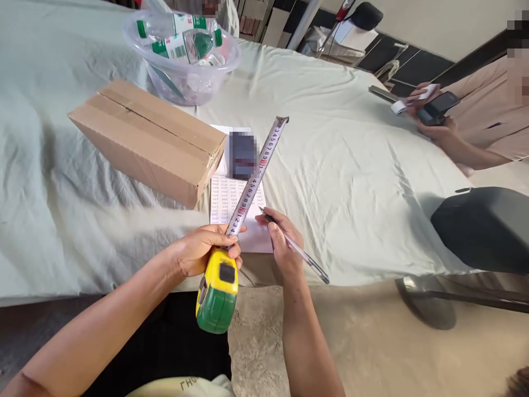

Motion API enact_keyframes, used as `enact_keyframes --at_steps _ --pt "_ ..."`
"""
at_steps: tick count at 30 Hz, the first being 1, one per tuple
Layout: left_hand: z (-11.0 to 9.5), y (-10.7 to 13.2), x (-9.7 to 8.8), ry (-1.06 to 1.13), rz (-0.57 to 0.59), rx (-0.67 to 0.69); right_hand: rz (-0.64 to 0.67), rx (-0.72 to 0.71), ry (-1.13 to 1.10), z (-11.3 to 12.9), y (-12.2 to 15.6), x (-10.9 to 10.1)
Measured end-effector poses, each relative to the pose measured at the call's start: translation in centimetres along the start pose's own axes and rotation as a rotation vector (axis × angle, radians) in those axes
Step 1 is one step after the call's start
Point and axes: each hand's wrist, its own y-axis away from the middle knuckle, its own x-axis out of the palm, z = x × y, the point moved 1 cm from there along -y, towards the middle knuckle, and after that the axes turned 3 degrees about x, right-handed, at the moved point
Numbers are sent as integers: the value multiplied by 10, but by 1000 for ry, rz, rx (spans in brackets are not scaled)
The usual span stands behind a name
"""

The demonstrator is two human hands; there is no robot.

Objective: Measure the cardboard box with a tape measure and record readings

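My left hand (206, 249) is closed on a tape measure, gripping the blade just above its yellow and green case (219, 292). The white blade (253, 184) is pulled out and slants up to the right, its metal hook at the far end. In my right hand (285, 242) is a pen (306, 255) with a clear barrel, its tip pointing up and left close to a paper sheet (256, 238). Rows of small handwriting cover the sheet's upper part. The blade passes over this sheet. Behind it lies a dark, blurred-out rectangle (243, 154).
A closed cardboard box (144, 138) lies left of the paper. Behind it a clear plastic basin (185, 82) holds plastic bottles (182, 47). A pale green cloth (351, 165) covers the table. At right, another person's hands (433, 124) hold a dark device; a black seat (483, 229) stands nearer.
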Motion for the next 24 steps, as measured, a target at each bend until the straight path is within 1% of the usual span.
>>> enact_keyframes --at_steps 3,6,10,16,24 --pt "4 -12 -4 80 -24 -46 4 -30 7 -1 3 1" --pt "5 -14 -11 110 -49 -59 32 -45 62 -1 2 3" --pt "6 -13 -16 101 -11 -83 102 -57 191 -2 -1 3" --pt "6 -14 -18 67 19 -85 135 -44 236 -3 -4 2" --pt "5 -15 -15 74 9 -104 138 -24 242 -2 -5 3"
